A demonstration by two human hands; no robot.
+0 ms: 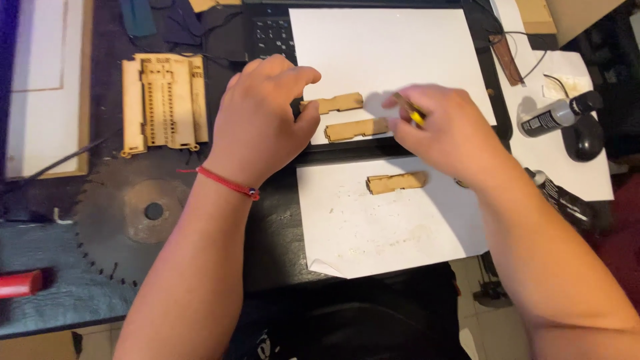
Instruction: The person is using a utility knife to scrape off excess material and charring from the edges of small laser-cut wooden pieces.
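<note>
My left hand (261, 120) rests on the dark desk with thumb and fingertips pinching the left end of a small tan wooden piece (337, 103) on the upper white sheet (387, 47). My right hand (445, 130) holds a thin yellow-tipped tool (410, 111), its tip beside a second wooden piece (357, 129) just below the first. A third wooden piece (396, 182) lies alone on the lower white sheet (373, 233). A red cord bracelet (227, 183) circles my left wrist.
A laser-cut wooden panel (164, 101) lies at upper left above a round saw blade (130, 213). Two black bottles (559, 115) (559, 193) lie at the right on white paper. A keyboard (272, 32) sits at the top, a red object (20, 283) at the left edge.
</note>
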